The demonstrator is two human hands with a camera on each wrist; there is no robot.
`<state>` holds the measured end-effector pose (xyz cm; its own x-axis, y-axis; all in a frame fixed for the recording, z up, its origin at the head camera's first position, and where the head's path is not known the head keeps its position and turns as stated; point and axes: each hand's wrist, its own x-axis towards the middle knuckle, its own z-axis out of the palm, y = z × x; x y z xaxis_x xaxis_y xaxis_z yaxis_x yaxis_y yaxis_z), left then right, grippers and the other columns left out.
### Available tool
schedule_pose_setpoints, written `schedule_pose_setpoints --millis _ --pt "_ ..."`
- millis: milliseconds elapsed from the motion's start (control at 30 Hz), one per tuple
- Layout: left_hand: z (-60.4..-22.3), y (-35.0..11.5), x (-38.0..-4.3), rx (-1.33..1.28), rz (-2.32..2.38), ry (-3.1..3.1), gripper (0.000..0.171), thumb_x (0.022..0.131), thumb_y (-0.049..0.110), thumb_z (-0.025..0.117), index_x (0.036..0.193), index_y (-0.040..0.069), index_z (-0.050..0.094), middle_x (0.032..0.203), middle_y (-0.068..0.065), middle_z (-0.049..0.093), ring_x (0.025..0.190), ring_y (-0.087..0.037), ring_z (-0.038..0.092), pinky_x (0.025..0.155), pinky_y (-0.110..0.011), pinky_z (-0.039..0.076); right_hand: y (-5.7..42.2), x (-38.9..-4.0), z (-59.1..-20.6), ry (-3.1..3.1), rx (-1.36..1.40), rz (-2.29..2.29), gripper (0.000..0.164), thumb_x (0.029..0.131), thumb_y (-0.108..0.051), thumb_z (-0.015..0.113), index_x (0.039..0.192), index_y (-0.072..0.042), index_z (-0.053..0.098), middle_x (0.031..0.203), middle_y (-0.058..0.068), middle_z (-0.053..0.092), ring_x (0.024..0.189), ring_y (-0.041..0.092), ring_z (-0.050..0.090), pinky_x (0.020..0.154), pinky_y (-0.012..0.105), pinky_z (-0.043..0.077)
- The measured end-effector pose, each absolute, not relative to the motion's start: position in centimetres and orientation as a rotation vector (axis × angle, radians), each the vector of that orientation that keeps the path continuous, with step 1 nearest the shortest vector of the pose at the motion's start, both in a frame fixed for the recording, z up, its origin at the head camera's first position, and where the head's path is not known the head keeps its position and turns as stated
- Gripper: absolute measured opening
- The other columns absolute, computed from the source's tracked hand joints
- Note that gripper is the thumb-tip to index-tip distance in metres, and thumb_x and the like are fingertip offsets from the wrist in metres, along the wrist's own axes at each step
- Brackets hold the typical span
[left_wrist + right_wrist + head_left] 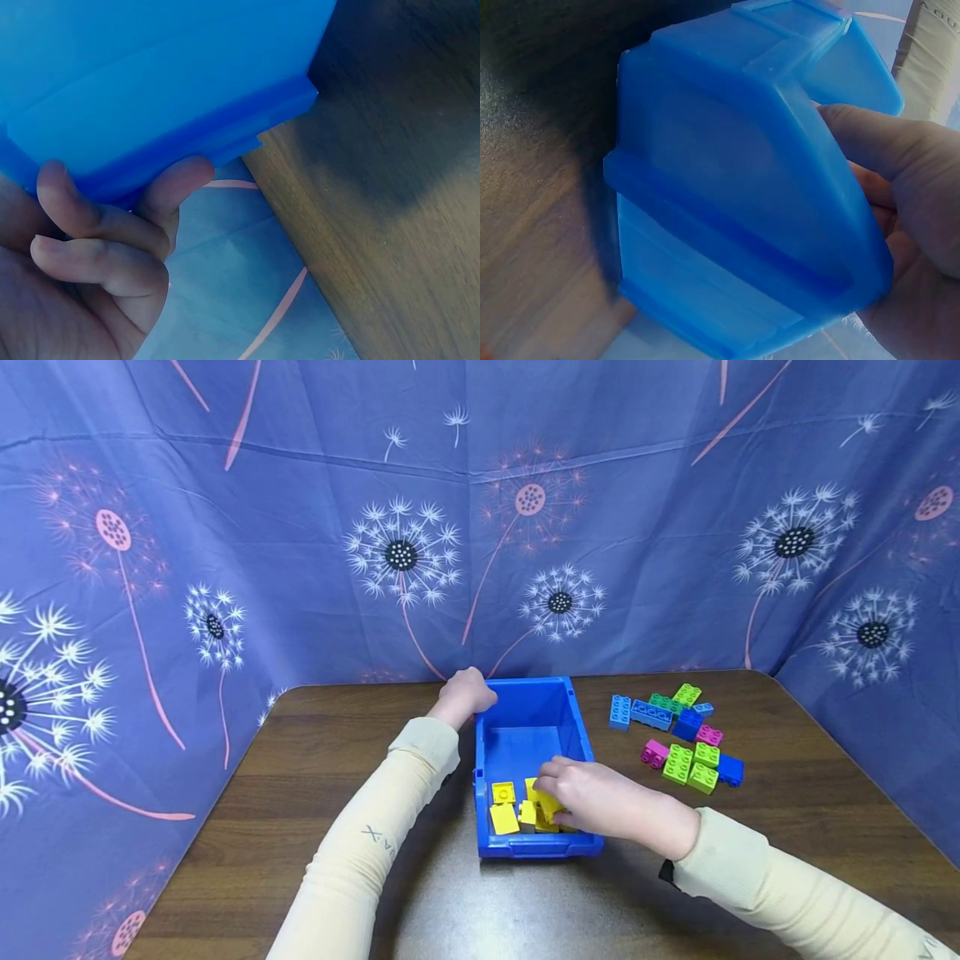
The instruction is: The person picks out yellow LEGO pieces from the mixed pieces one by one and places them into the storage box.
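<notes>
A blue plastic bin (536,847) stands on the table, with several yellow toy bricks (504,818) lying at its near end. My left hand (467,689) grips the bin's rim at the far left corner. In the left wrist view, curled fingers (176,187) hold that blue edge. Reaching over the bin's right wall, my right hand (588,789) pinches a yellow brick (550,807) low inside the near end. The right wrist view shows the bin's outer wall (720,165) in front of this hand, hiding the fingertips and the brick.
To the right of the bin lie several loose bricks: a light blue one (620,712), a long blue one (651,715), lime green ones (677,763), a pink one (655,753) and a dark blue one (730,770). A blue dandelion-print cloth (465,468) hangs behind the wooden table (322,752).
</notes>
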<state>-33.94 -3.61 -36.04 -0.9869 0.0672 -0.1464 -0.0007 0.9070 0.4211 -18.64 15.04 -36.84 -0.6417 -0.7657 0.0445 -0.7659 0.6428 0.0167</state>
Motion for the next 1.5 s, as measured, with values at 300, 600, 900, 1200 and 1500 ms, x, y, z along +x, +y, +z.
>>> schedule_pose_setpoints --millis 300,600,900,1200,1500 --pt "-36.2 -3.5 -33.9 0.056 0.641 2.915 0.021 0.088 0.025 0.055 0.091 0.004 0.060 0.072 -0.009 0.063 0.057 -0.020 0.067 0.047 -0.028 0.049 14.8 -18.6 -37.2 -2.813 1.329 -0.055 0.040 0.074 -0.027 0.081 0.107 -0.010 0.068 0.093 0.000 0.065 0.084 0.011 0.057 0.074 0.025 0.054" --pt "-36.1 -3.5 -33.7 0.070 0.664 2.907 0.021 0.089 0.025 0.056 0.089 0.004 0.061 0.071 -0.010 0.062 0.061 -0.023 0.068 0.047 -0.028 0.049 14.4 -18.4 -37.4 -2.811 1.326 -0.173 0.043 0.073 -0.027 0.081 0.108 -0.008 0.068 0.093 0.002 0.066 0.083 0.012 0.058 0.074 0.024 0.054" --pt "-36.1 -3.5 -34.1 0.057 0.651 2.893 0.022 0.089 0.026 0.056 0.087 0.005 0.062 0.069 -0.009 0.062 0.051 -0.019 0.063 0.047 -0.028 0.049 14.0 -18.4 -37.5 -2.827 1.310 -0.222 0.039 0.073 -0.025 0.081 0.107 -0.009 0.069 0.092 0.003 0.067 0.082 0.013 0.061 0.073 0.024 0.055" --pt "-35.7 -3.7 -34.5 0.055 0.603 2.873 0.024 0.087 0.029 0.058 0.089 0.005 0.062 0.073 -0.010 0.066 0.065 -0.023 0.070 0.047 -0.029 0.050 13.8 -18.5 -37.2 -2.865 1.297 -0.234 0.038 0.077 -0.025 0.078 0.110 -0.010 0.069 0.095 0.003 0.067 0.084 0.013 0.063 0.073 0.026 0.056" --pt "-33.0 -4.7 -33.6 0.049 0.538 2.805 0.050 0.092 0.045 0.052 0.114 0.000 0.059 0.093 -0.016 0.068 0.060 -0.023 0.069 0.052 -0.031 0.054 15.0 -18.7 -34.3 -2.802 1.263 -0.010 0.041 0.080 -0.031 0.075 0.114 -0.010 0.065 0.105 0.004 0.066 0.096 0.017 0.063 0.076 0.029 0.055"
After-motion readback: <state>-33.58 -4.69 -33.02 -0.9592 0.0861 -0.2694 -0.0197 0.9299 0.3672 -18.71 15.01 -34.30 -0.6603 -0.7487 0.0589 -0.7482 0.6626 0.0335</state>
